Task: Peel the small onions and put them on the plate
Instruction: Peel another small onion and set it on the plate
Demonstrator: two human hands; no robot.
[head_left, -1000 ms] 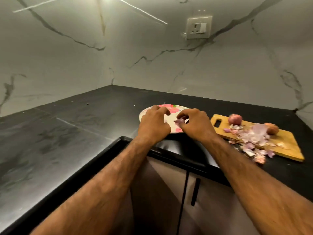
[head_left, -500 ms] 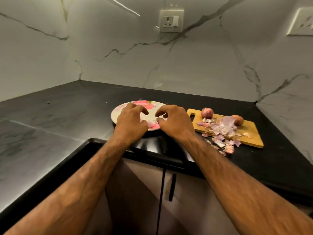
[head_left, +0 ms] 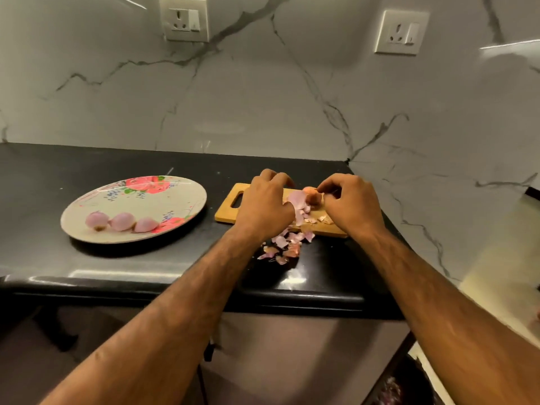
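Three peeled onions (head_left: 122, 222) on floral plate (head_left: 87, 206)

No readable text is turning up anywhere here; the plate (head_left: 163, 200) left of the chopping board (head_left: 226, 214) is only showing a flower print, no lettering.

Plate (head_left: 187, 197) on the left, cutting board (head_left: 230, 211) just to its right, both on the counter (head_left: 87, 159).
Three peeled onions (head_left: 122, 221) lie in a row at the plate's near side. The left hand (head_left: 264, 206) and right hand (head_left: 350, 204) are over the board, with an onion (head_left: 314, 197) between them. Peels (head_left: 285, 244) spill off the board's near edge onto the counter.
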